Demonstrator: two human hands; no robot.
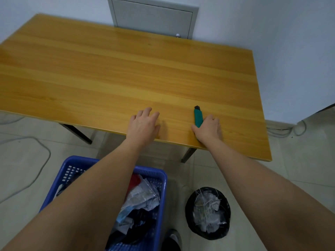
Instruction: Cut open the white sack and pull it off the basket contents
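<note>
A teal utility knife (198, 116) with a black tip lies on the wooden table (108, 73) near its front edge. My right hand (208, 128) rests over the knife's rear end, fingers curled around it. My left hand (144, 124) lies flat on the table to the left, fingers spread, holding nothing. Below the table on the floor stands a blue plastic basket (162, 180) with clear plastic bags and dark and red items inside; my left forearm hides part of it. No white sack is visible.
A black-lined waste bin (208, 212) with plastic scraps stands on the floor right of the basket. Cables (41, 160) run over the tiles at left and right. A grey wall hatch (152, 17) sits behind the table. A shoe (174, 238) shows at the bottom.
</note>
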